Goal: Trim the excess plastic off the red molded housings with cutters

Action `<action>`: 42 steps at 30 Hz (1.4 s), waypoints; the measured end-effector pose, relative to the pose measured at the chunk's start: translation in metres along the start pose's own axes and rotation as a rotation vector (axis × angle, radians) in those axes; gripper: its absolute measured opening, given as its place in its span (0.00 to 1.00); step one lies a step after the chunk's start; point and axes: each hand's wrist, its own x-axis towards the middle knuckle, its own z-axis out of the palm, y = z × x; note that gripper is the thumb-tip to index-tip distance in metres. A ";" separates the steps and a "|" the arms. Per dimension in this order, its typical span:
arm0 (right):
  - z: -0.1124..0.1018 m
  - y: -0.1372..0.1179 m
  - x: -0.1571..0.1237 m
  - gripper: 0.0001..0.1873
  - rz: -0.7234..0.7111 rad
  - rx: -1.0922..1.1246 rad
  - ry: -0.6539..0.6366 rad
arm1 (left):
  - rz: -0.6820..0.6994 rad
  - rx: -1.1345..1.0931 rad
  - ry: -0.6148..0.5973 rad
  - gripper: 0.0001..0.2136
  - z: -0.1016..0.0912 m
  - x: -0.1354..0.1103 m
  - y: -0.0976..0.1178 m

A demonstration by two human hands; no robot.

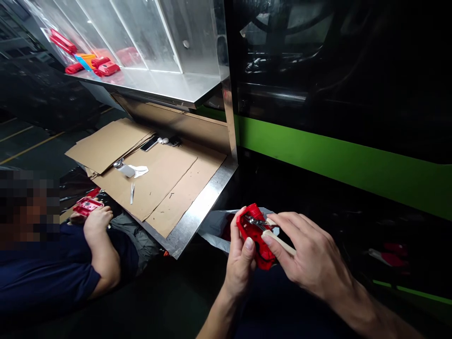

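My left hand (242, 256) is closed round a red plastic housing (263, 254), its hollow side turned up towards me. In my right hand (310, 249) is a pair of pliers (282, 242) with cream handles, the fingers wrapped about the grips. The metal jaws reach into the upper part of the housing. Whether they grip any plastic there is too small to tell. Behind my left hand hangs or lies a translucent plastic bag (217, 230) with something red in it.
Left of me a co-worker (102, 249) holds another red part (87, 206). The metal table (208, 193) bears cardboard sheets (109, 141), a phone (149, 143), a small bottle (123, 168) and white tweezers (132, 193). Red parts (106, 67) lie on the shelf. A dark machine with a green band (318, 150) stands ahead.
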 end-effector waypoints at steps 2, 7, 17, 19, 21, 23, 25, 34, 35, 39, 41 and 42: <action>0.001 -0.003 -0.001 0.16 0.016 0.061 0.023 | 0.033 0.056 -0.002 0.32 -0.003 0.000 0.000; 0.003 -0.012 -0.003 0.17 0.036 0.154 0.056 | 0.148 0.134 -0.037 0.32 -0.004 0.001 0.000; 0.009 -0.006 -0.005 0.11 0.044 0.097 0.078 | 0.174 0.177 -0.015 0.30 -0.004 0.004 -0.014; 0.007 0.003 -0.004 0.11 0.027 0.095 -0.005 | 0.149 0.198 0.063 0.30 -0.006 0.002 -0.018; 0.002 0.016 -0.003 0.11 0.016 0.112 -0.110 | 0.101 0.180 0.118 0.31 -0.004 0.001 -0.020; -0.002 0.028 -0.003 0.15 0.035 0.149 -0.166 | 0.026 0.119 0.138 0.30 0.000 0.000 -0.020; -0.004 0.036 -0.003 0.19 0.073 0.219 -0.126 | -0.033 0.086 0.138 0.28 0.006 -0.001 -0.018; 0.006 0.042 -0.028 0.05 0.059 0.264 -0.065 | -0.357 0.012 -0.180 0.30 0.013 -0.025 -0.038; 0.008 0.044 -0.035 0.07 0.067 0.257 -0.054 | -0.373 0.043 -0.184 0.30 0.012 -0.026 -0.040; 0.014 0.049 -0.058 0.12 0.060 0.301 0.025 | -0.309 0.265 -0.232 0.32 0.007 -0.026 -0.041; 0.014 0.049 -0.061 0.12 0.034 0.324 0.033 | -0.277 0.346 -0.252 0.30 0.006 -0.026 -0.041; 0.013 0.049 -0.061 0.11 0.007 0.329 0.027 | -0.279 0.363 -0.250 0.29 0.007 -0.026 -0.041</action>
